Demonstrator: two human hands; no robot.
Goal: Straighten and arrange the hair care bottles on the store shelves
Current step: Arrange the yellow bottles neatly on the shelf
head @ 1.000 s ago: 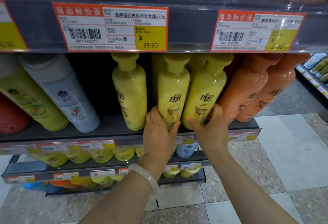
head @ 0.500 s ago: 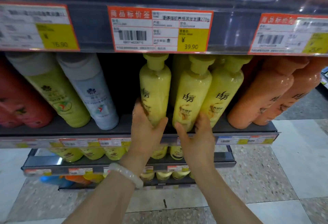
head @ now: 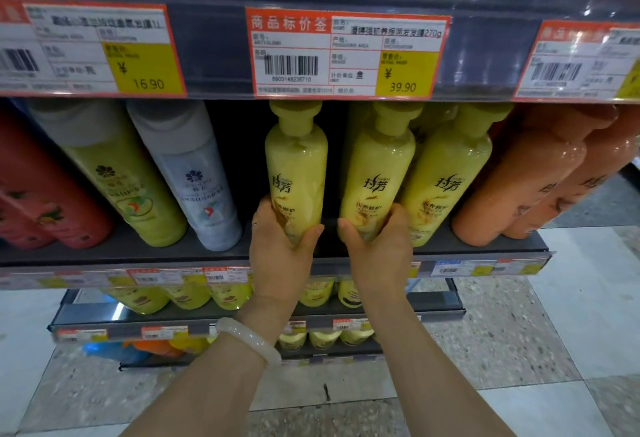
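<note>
Left hand (head: 282, 256) grasped the base of one yellow bottle (head: 296, 166); right hand (head: 379, 249) grasped the neighbouring yellow bottle (head: 377, 173). Both bottles stood on the shelf (head: 138, 256), just beside each other.

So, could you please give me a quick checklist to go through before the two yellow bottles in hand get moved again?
1. Left hand grips the left yellow bottle low on its body: ok.
2. Right hand grips the middle yellow bottle: ok.
3. Labels on both face forward: ok.
4. Gap between the two held bottles: not ok, wider than to the third yellow bottle.
5. Bases flat on the shelf: cannot tell, hands cover them.
</note>
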